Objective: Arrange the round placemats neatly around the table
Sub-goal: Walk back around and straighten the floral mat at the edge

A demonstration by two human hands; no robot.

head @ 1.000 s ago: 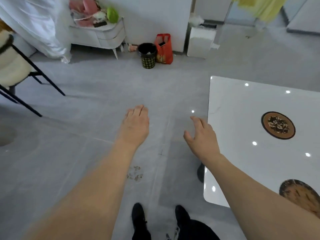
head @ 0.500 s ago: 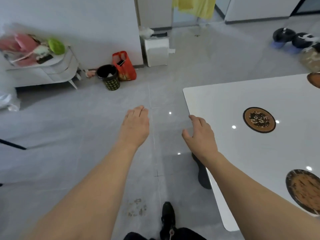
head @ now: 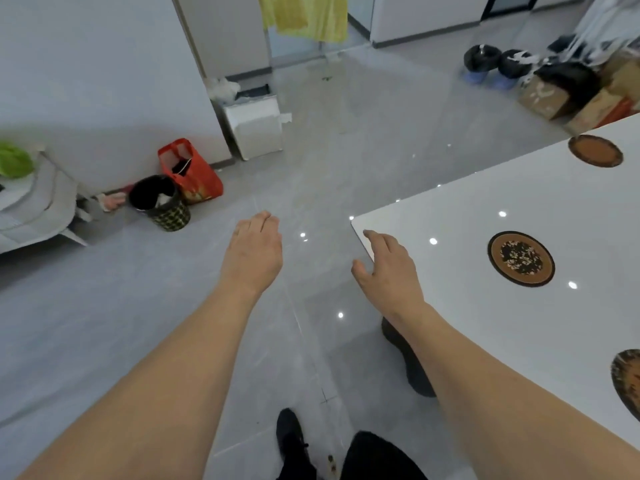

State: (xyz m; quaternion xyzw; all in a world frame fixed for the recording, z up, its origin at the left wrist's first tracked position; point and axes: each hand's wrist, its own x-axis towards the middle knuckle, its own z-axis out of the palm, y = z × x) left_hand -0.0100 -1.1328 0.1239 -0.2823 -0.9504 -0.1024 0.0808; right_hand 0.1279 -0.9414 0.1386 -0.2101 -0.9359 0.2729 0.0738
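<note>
Three round brown placemats lie on the glossy white table [head: 485, 209] at the right. One with a dark speckled centre [head: 521, 258] sits near the table's corner. A plain brown one [head: 595, 150] lies at the far edge, and a third [head: 628, 382] is cut off by the right border. My right hand [head: 388, 268] hovers over the table's near corner, fingers apart and holding nothing. Out over the floor to the left of the table, my left hand [head: 254, 252] is empty, its fingers loosely curled.
A black waste bin [head: 159, 202] and a red bag [head: 188, 173] stand by the wall at left, beside a white cabinet [head: 38, 202]. A white box [head: 254, 124] sits further back. Cardboard boxes [head: 554, 95] and black pots are at the far right. My dark shoes show below.
The view has swung right and the table now fills more of the right side. A third placemat at the far edge has come into view. Both hands stay empty in roughly the same pose.
</note>
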